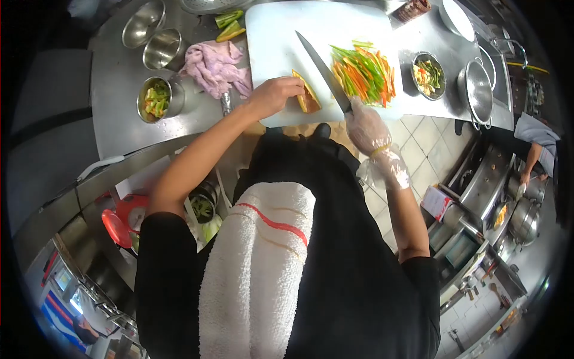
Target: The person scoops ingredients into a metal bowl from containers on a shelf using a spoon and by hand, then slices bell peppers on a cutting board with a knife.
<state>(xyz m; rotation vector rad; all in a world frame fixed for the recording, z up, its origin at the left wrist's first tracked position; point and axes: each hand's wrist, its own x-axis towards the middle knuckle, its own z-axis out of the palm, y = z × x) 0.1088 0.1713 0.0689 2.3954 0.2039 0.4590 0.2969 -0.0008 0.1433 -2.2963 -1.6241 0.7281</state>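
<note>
My bare left hand point(276, 97) has its fingertips closed on an orange-yellow piece of bell pepper point(309, 102), which lies on the white cutting board point(269, 36). In a clear plastic glove, my right hand point(366, 127) grips the handle of a kitchen knife point(323, 70). The blade points up and to the left, between the pepper piece and a heap of green and orange pepper strips point(366, 73). Green and yellow pepper pieces point(230, 27) lie just left of the board.
A pink cloth point(216, 67) and a metal bowl of cut vegetables point(158, 100) stand left of the board. To its right are another bowl of chopped vegetables point(428, 76) and a metal colander point(478, 93). Another person's hand point(524, 178) is by pans at far right.
</note>
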